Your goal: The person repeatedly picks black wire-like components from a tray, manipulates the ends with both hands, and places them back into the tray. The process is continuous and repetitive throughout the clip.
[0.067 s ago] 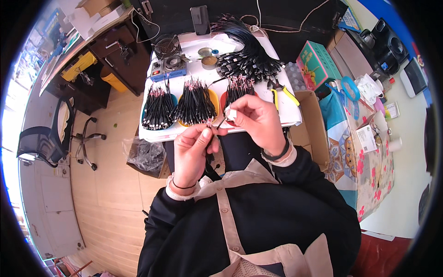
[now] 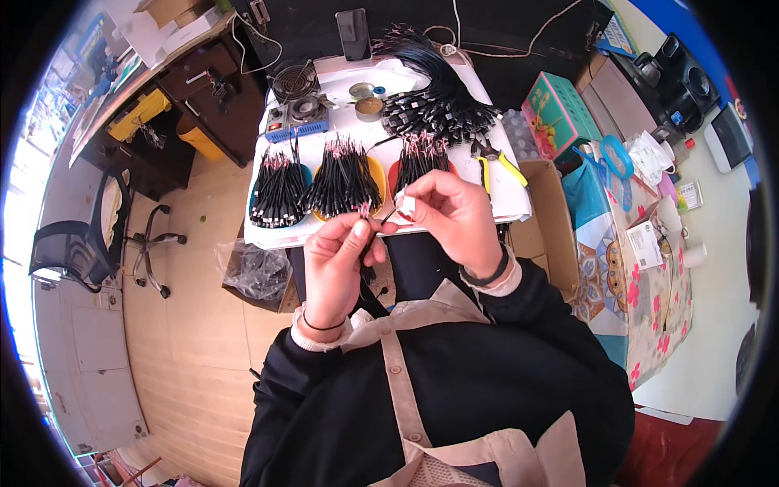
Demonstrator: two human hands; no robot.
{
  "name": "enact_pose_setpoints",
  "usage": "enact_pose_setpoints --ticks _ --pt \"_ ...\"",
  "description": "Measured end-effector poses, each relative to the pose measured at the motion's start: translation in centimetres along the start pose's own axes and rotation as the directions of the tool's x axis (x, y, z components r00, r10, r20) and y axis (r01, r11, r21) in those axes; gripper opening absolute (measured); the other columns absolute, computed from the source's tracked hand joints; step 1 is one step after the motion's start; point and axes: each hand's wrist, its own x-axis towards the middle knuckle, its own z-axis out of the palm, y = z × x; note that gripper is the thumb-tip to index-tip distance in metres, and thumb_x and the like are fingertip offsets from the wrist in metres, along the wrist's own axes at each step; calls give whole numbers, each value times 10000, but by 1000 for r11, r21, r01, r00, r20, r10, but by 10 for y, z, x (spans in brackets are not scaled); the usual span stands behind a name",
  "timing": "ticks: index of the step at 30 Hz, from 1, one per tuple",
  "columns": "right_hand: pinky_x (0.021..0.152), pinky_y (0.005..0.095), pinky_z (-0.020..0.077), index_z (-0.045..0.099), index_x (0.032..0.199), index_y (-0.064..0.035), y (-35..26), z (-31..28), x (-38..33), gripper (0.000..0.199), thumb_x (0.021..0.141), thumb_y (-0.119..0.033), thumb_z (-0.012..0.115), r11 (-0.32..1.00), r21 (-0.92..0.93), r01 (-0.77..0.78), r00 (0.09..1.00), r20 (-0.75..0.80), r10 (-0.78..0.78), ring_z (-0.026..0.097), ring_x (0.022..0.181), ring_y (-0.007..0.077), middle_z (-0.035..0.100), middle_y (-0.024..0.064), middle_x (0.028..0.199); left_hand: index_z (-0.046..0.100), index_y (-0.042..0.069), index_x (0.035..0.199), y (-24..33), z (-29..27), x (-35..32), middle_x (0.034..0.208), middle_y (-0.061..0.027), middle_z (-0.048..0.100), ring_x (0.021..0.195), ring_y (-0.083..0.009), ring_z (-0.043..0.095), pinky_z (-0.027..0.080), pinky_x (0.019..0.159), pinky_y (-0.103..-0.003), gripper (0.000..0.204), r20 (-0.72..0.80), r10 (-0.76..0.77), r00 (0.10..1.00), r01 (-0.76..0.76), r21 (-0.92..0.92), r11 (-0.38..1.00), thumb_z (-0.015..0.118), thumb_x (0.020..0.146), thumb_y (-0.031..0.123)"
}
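Note:
In front of my chest, near the white table's front edge, both hands are close together. My left hand [image 2: 333, 264] pinches a thin black cable [image 2: 389, 217] between thumb and fingers; pinkish wire ends stick up from its grip. My right hand [image 2: 458, 215] is closed on a small white piece [image 2: 408, 204] beside the cable's other visible stretch; whether the two are joined I cannot tell. Just beyond lie bundles of short black cables with pinkish ends, on a blue tray [image 2: 306, 174], a yellow tray [image 2: 376, 172] and a red tray [image 2: 393, 175].
A larger bundle of black cables [image 2: 442, 109] covers the table's back right, with yellow-handled pliers [image 2: 507, 166] in front. A small blue heater [image 2: 299, 130] and a round tin [image 2: 368, 109] stand at the back. Cardboard box [image 2: 540, 211] sits right; wheeled chair [image 2: 154, 243] left.
Both hands stay nearly in place. My left hand has shifted very slightly; its grip and the right hand's grip look the same.

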Motion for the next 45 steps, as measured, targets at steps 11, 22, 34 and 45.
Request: enact_pose_setpoints --ticks 11,22,34,45 --pt "571 205 456 618 896 15 1 16 -7 47 877 8 660 943 -293 158 987 20 -159 601 677 52 642 34 804 668 -38 1048 -1 11 -3 768 -31 655 558 -19 453 330 493 -168 162 -48 108 993 -96 199 975 589 958 71" --pt "766 252 506 542 1087 -27 18 10 -9 168 964 -129 593 724 580 -374 918 341 202 591 820 94 599 14 947 656 -62 969 5 6 -8 715 -42 598 577 -52 425 287 507 -188 168 114 -78 990 84 -54 995 563 959 77" --pt "687 256 523 476 1155 -36 19 9 -15 225 961 -116 559 677 572 -463 875 415 247 610 770 122 569 32 961 686 -31 1017 1 3 -14 735 -17 643 608 -20 461 336 532 -169 147 144 -74 987 58 110 992 596 949 63" --pt "565 208 364 503 907 -41 13 -4 -5 269 980 -290 572 984 -176 -9 973 226 49 444 623 50 500 -13 704 692 -33 996 5 -5 -7 716 -8 627 612 -28 482 349 526 -177 141 112 -112 987 92 175 980 605 947 67"
